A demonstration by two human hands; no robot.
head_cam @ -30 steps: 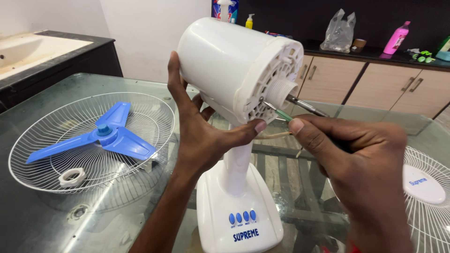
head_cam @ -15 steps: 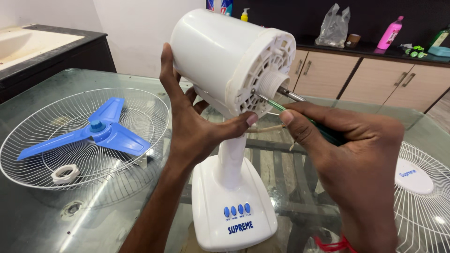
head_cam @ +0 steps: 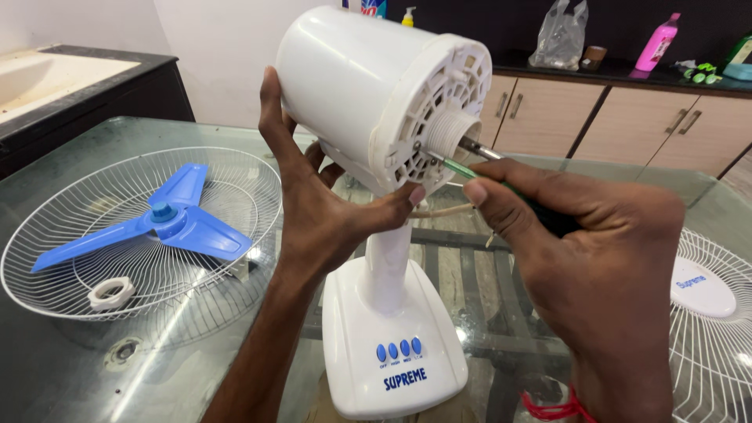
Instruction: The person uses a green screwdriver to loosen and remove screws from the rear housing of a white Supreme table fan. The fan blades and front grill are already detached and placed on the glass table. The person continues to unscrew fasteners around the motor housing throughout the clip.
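surface: big glass-top table [head_cam: 94, 368], dark frame showing through, pretty reflective

room: white wall behind, a dark counter [head_cam: 86, 86] with a pale top off to the left, beige cabinets [head_cam: 627, 117] with bar handles along the back right

fan body: white motor housing [head_cam: 368, 86] sits on its stand [head_cam: 392, 329] mid-table, vented face turned right, bare shaft poking out of the threaded collar

left hand [head_cam: 321, 211]: wrapped round the underside of the housing, fingers up the side, thumb pressed at the front rim

right hand [head_cam: 595, 251]: closed around a green-handled screwdriver [head_cam: 470, 174], tip at the housing face just beside the collar

stand label: blue lettering and a row of four blue buttons on the base

left of table: wire grille [head_cam: 141, 235] lying flat with the blue three-blade propeller [head_cam: 160, 223] and a white ring nut [head_cam: 111, 292] in it

right edge: second grille [head_cam: 709, 329] with a white centre badge, blue print

back counter: pink bottle [head_cam: 658, 43], clear crumpled plastic bag [head_cam: 560, 35], yellow-capped bottle [head_cam: 407, 16], some green bits far right
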